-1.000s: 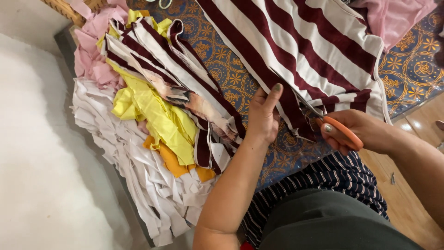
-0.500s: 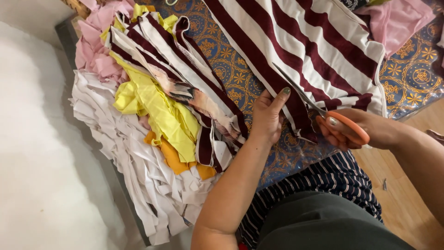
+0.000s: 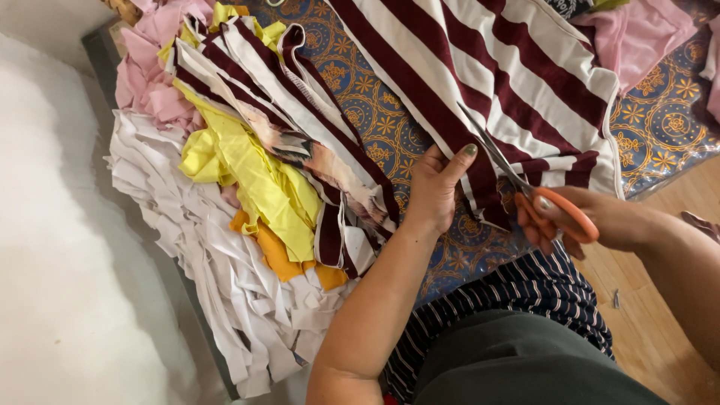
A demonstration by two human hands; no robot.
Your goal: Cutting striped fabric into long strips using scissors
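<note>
While gripped through the orange plastic handles of the steel-bladed scissors [image 3: 525, 187], right hand [image 3: 592, 221] curled closed around the loops, blades parted and biting into the maroon-and-white striped knit cloth [image 3: 510, 82] near its lower edge. Left hand [image 3: 435, 191] flat and open on the same cloth just beside the blades, fingers spread to pin it down, grasping nothing. Striped cloth spread over a blue sheet patterned with gold medallions [image 3: 660, 127], reaching up and away from the body. Further left, a heap of cut fabric strips [image 3: 247, 225]: maroon-striped, yellow, orange, pink and white, draped over a table edge. Pink fabric [image 3: 645, 34] lying at the far right corner. Judged as mid-cut, slicing another strip off the striped piece; next likely calling for closing the blades, sliding them further along the stripe, and shifting the pinning hand forward to keep the cloth taut.
</note>
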